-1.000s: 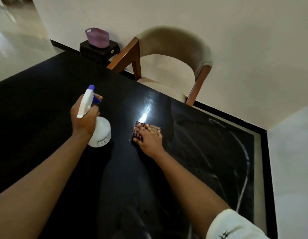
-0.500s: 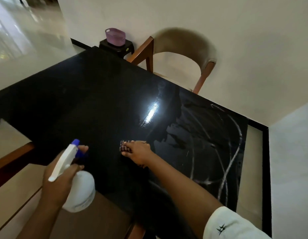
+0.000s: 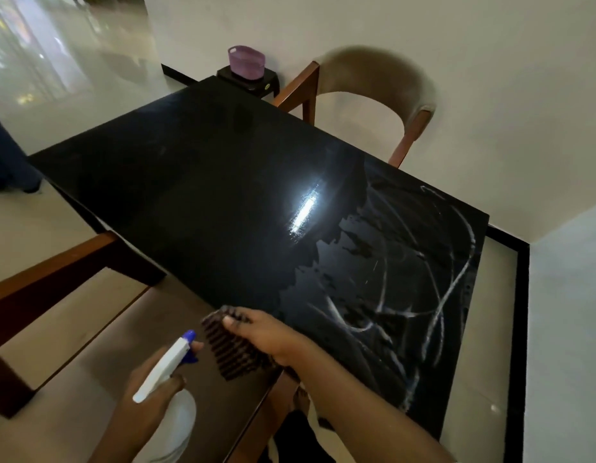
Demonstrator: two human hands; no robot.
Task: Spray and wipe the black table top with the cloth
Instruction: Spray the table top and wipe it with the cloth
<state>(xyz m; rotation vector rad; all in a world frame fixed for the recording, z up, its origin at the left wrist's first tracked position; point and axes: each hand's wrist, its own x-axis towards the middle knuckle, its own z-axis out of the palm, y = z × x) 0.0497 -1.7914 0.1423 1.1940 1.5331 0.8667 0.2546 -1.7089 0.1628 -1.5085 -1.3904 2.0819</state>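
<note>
The glossy black table top (image 3: 223,182) fills the middle of the view, with whitish wipe streaks on its right part. My right hand (image 3: 266,335) holds a dark ribbed cloth (image 3: 231,352) at the table's near edge, most of the cloth hanging past the edge. My left hand (image 3: 146,396) grips a white spray bottle (image 3: 171,426) with a blue nozzle, held off the table below the near edge, nozzle pointing up toward the cloth.
A wooden chair with a beige back (image 3: 383,78) stands at the far side. A purple basket (image 3: 246,60) sits on a small black stand (image 3: 248,83) by the wall. A wooden chair frame (image 3: 46,279) lies near left, below the table edge.
Both hands have drawn back toward me. The cloth slid from the table's middle to its near edge. The spray bottle left the table area and now hangs below the edge.
</note>
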